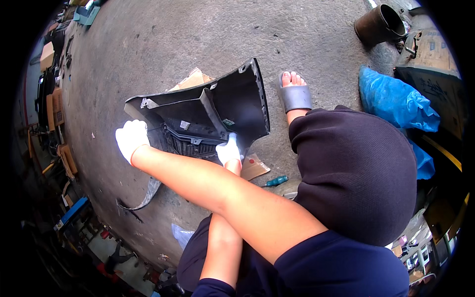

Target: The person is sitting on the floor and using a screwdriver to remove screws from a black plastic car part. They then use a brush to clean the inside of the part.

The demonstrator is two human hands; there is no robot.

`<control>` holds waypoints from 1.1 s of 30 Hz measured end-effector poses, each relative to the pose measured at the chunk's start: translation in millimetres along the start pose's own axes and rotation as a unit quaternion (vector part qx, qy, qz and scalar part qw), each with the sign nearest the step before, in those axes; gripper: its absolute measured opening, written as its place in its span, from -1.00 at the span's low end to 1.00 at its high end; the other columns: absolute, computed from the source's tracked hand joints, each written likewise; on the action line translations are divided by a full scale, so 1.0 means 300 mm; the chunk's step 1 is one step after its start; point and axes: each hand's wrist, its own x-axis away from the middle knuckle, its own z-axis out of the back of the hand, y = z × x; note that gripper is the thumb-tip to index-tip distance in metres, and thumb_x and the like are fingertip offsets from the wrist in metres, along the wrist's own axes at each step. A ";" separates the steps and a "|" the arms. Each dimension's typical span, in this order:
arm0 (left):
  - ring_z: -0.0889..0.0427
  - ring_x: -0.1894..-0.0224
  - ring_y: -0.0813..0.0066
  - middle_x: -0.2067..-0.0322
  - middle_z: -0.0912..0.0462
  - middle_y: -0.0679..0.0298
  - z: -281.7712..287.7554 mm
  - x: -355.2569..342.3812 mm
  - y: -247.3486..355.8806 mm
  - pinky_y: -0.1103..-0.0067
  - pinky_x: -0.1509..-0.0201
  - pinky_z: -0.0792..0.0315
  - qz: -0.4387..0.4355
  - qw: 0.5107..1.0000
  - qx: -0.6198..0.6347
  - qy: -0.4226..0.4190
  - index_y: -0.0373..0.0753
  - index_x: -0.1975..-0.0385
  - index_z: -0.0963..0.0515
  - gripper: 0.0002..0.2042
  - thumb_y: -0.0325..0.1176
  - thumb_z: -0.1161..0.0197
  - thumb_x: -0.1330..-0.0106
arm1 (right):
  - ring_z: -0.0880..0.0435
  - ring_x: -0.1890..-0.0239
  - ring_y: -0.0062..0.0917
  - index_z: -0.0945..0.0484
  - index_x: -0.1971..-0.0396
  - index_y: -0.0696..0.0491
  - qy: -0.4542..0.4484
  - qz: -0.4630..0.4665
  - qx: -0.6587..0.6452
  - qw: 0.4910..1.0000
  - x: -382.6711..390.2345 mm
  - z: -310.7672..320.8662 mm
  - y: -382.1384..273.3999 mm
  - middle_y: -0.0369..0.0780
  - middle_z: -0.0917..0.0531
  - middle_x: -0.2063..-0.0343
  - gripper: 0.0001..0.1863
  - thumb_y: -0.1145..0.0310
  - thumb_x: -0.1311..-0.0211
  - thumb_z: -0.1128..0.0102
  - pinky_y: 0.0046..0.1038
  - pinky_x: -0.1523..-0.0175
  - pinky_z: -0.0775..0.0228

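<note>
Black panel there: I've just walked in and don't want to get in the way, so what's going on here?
A person is working at the black panel with white gloves on and forearms crossed. The right hand is at its left end, the left hand at its lower side; how firmly either grips is unclear. Cardboard shows beside it, and a teal-handled tool lies nearby.

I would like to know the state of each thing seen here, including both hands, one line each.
Black molded panel: ribbed inner side showing
Left hand: white-gloved, at the panel, grip unclear
Right hand: white-gloved, fingers curled, grip unclear
Teal-handled screwdriver: lying down, unheld
Bucket: uncovered
Blue plastic bag: crumpled
Gray slide sandal: worn
</note>
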 end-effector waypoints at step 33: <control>-0.61 0.27 0.37 0.27 -0.61 0.25 0.102 -0.062 -0.157 0.43 0.18 -0.54 0.005 0.968 0.182 -0.170 -0.23 0.11 -0.49 -0.80 -0.33 -0.24 -0.35 | -0.71 0.10 -0.24 -0.56 0.13 0.05 0.009 -0.052 -0.029 0.998 -0.074 0.169 0.149 -0.05 -0.70 0.18 -0.74 0.28 -0.27 -0.04 -0.27 0.05 -0.53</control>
